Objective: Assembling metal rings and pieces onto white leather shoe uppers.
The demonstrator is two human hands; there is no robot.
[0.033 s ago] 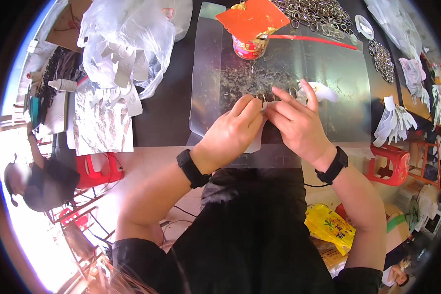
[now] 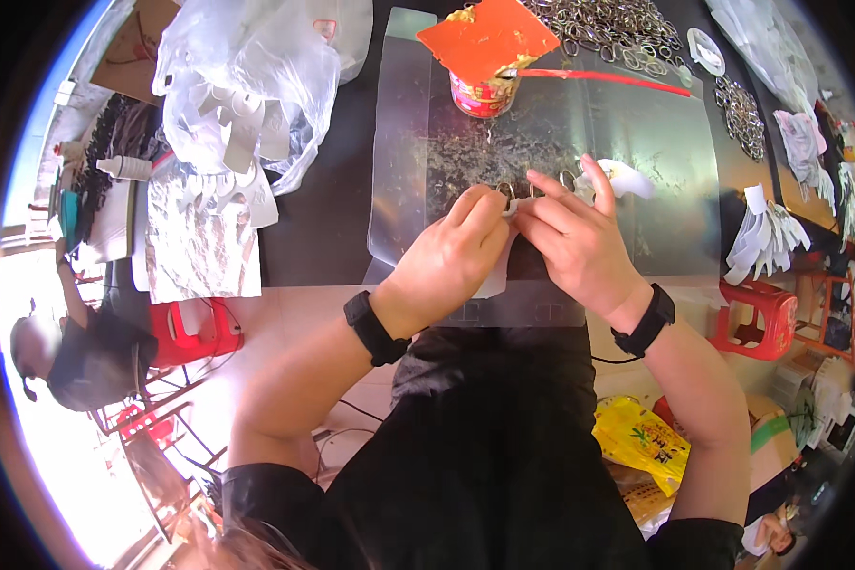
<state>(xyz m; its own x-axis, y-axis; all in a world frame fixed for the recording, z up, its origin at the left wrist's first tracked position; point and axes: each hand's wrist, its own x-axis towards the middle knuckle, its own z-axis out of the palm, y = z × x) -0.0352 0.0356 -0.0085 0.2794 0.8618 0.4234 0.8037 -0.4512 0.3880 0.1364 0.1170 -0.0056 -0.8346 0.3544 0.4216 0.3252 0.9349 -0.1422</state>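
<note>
Just beyond the fingers stands a red cup [image 2: 484,95] with an orange lid [image 2: 487,36] peeled up, metal rings [image 2: 617,24] heaped farther back. Far out left of the fingers slumps a clear plastic bag [image 2: 242,76] above a foil sheet [image 2: 202,237]; out right, white paper pieces [image 2: 768,236] and a red stool [image 2: 758,318].

Strong daylight floods in from the left, washing the lower-left floor to near white; glare streaks the clear plastic sheet [image 2: 541,142] on the worktop [image 2: 313,218]. Fisheye bending and a black vignette ring the rim, where detail softens
</note>
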